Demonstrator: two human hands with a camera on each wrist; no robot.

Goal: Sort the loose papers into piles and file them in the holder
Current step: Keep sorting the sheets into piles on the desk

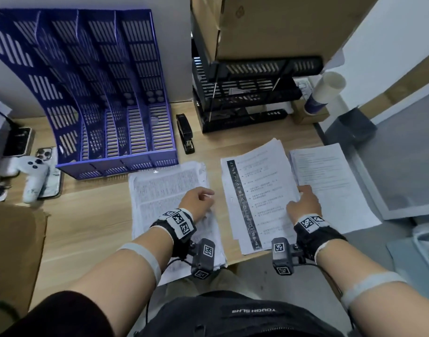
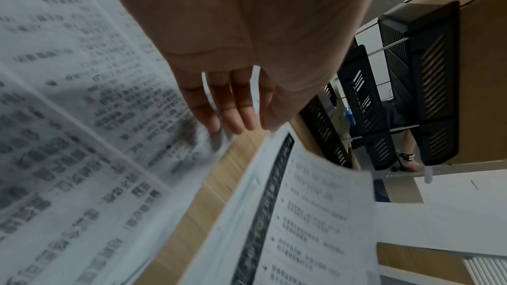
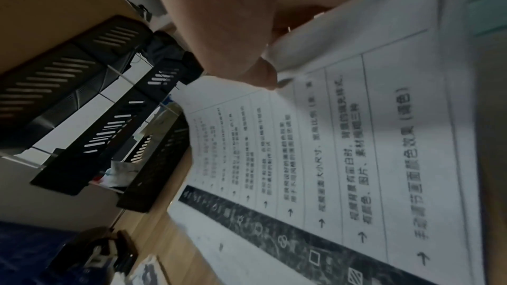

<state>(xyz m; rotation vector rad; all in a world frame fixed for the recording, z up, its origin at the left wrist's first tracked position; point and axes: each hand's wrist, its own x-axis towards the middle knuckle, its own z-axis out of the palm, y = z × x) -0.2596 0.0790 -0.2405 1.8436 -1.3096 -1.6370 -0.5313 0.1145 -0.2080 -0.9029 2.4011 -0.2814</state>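
Note:
Three paper piles lie on the wooden desk. The left pile (image 1: 160,190) carries dense text. The middle pile (image 1: 257,190) has a black strip down its left side. A right pile (image 1: 335,186) hangs over the desk edge. My left hand (image 1: 199,199) rests on the left pile's right edge, and in the left wrist view its fingers (image 2: 227,114) lie fairly straight on the printed sheet (image 2: 82,138). My right hand (image 1: 303,203) pinches the middle pile's right edge. The thumb (image 3: 257,70) lies on top of the lifted sheets (image 3: 356,138). The blue slotted file holder (image 1: 99,93) stands behind the left pile.
A black stapler (image 1: 185,133) lies beside the holder. Black stacked trays (image 1: 237,93) under cardboard boxes (image 1: 269,25) stand at the back right, with a paper cup (image 1: 323,93) beside them. Phones and a white controller (image 1: 33,171) sit at far left. A cardboard flap (image 1: 14,251) is at the near left.

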